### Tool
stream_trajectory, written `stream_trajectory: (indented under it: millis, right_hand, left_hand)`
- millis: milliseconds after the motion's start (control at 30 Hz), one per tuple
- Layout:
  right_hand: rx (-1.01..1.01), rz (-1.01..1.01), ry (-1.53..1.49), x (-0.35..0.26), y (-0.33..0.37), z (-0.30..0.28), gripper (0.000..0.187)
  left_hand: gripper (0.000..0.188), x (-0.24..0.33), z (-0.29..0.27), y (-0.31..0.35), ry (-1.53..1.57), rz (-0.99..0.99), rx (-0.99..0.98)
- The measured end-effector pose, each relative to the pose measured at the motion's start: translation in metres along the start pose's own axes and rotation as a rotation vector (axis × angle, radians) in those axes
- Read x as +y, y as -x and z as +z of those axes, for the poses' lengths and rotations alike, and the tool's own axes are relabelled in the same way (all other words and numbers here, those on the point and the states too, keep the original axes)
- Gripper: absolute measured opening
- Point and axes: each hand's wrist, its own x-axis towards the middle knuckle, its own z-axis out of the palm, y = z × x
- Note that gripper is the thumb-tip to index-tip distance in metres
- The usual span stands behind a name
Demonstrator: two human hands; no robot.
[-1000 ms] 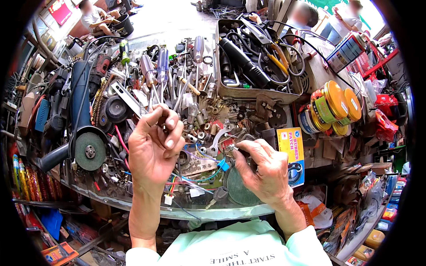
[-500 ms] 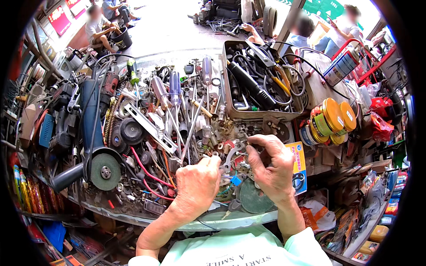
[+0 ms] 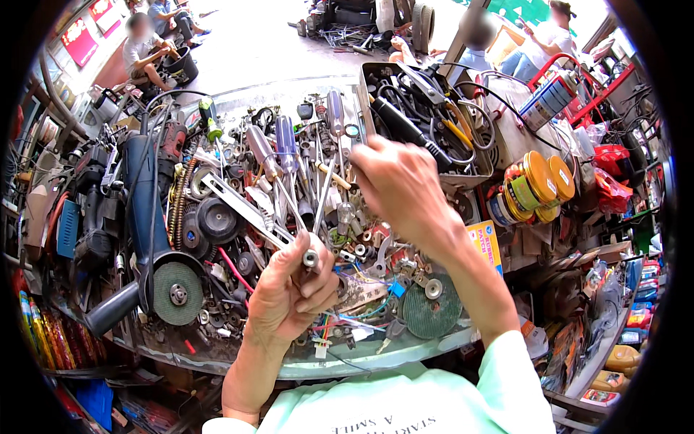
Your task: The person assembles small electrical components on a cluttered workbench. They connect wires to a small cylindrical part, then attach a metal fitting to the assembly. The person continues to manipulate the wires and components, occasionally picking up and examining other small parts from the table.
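Observation:
My left hand [image 3: 293,286] is closed, pinching a small round metal part [image 3: 310,258] with a hole in its end. It is over the near middle of the cluttered bench. My right hand [image 3: 405,192] reaches forward, blurred, just in front of the open metal box [image 3: 434,176]. Its fingers are smeared, so I cannot make out whether they hold anything. To its left lie screwdrivers with clear purple handles [image 3: 286,141]. Under and beside my hands spread small metal parts, wires and a green grinding disc [image 3: 431,309] that carries a few loose pieces.
An angle grinder [image 3: 148,195] lies at the left beside a black wheel [image 3: 218,217]. Tools and cables fill the metal box. Yellow-lidded jars [image 3: 541,179], a spray can [image 3: 547,105] and a yellow patch box [image 3: 484,242] stand right. Several people [image 3: 144,50] sit beyond the bench.
My left hand has risen off the pile and turned, showing the metal part in its fingers. My right hand has moved forward and left, from above the grinding disc toward the metal box.

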Motion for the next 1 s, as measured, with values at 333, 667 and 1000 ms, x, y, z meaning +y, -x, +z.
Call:
stream_trajectory:
  millis: [333,667,1000]
  right_hand:
    - [-0.576,0.092,0.239,0.002,-0.071,0.039,0.017]
    - [-0.247,0.042,0.1,-0.007,-0.053,0.013,0.019]
    - [-0.071,0.005,-0.286,-0.057,0.026,-0.028,0.017]
  left_hand:
    - [0.028,0.005,-0.007,0.006,0.196,0.099,0.047]
    - [0.046,-0.008,-0.003,0.005,0.331,0.105,0.062]
    - [0.044,-0.015,-0.008,0.006,0.411,0.129,0.015]
